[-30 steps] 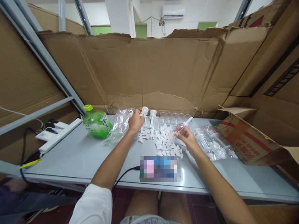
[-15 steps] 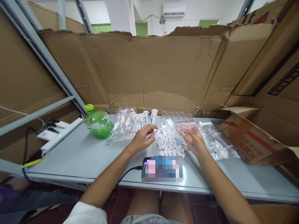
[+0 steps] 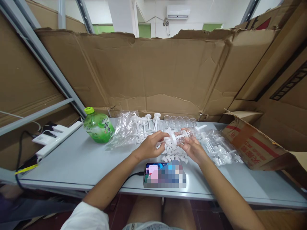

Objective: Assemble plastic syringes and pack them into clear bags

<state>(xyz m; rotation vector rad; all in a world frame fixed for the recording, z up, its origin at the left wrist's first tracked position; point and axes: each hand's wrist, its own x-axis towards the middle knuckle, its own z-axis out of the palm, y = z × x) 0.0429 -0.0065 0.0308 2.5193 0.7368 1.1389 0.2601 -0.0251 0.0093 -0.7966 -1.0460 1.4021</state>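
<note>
My right hand (image 3: 193,150) holds a clear ribbed plastic tube (image 3: 184,135) from below and behind. It tilts slightly, its left end lower. A white ring-shaped cap (image 3: 173,138) closes the left end, and a white rod (image 3: 201,127) sticks out at the right. My left hand (image 3: 151,146) is closed at the cap end, its fingertips pinching a small white plastic piece that is largely hidden. Below both hands lies a pile of small white plastic parts (image 3: 176,157). Clear ribbed tubes (image 3: 179,121) stand in a row behind.
White plungers (image 3: 148,118) stand beside a clear plastic bag (image 3: 123,129). Farther left are a green drink bottle (image 3: 98,127) and a power strip (image 3: 59,140). A phone (image 3: 150,174) on a cable lies in front. Bagged parts (image 3: 219,150) and a cardboard box (image 3: 254,143) are at the right.
My left hand has moved right to the cap end of the tube. The tube has shifted left and down, tilting, so the two hands are closer together.
</note>
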